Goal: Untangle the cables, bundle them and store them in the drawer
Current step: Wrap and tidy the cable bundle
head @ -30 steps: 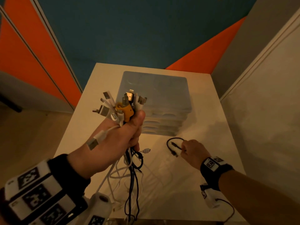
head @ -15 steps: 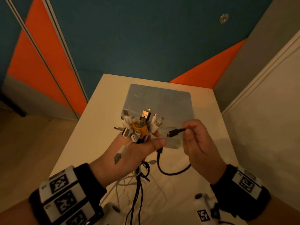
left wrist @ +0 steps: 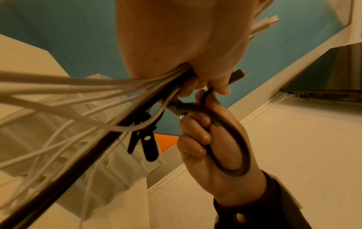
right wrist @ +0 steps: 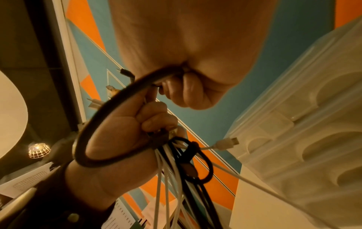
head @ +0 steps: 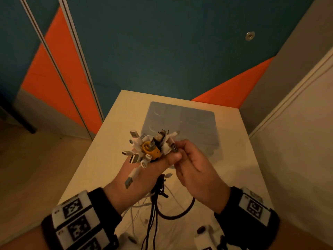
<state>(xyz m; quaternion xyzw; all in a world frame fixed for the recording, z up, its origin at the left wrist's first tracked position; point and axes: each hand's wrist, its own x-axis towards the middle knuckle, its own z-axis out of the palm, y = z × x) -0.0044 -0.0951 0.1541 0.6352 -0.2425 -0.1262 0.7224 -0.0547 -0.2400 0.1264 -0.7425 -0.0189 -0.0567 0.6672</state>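
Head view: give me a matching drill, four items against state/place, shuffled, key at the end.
Column 1:
1. left hand
2. right hand
3. short black cable
4. clear plastic drawer unit

Column 2:
A. stands on the white table, behind the hands
B. pinches a black plug beside the fanned connectors
C. grips a fistful of cable ends, plugs pointing up
D. hangs in a loop below the right hand

Pairs: 1-C, 2-B, 3-D, 4-A
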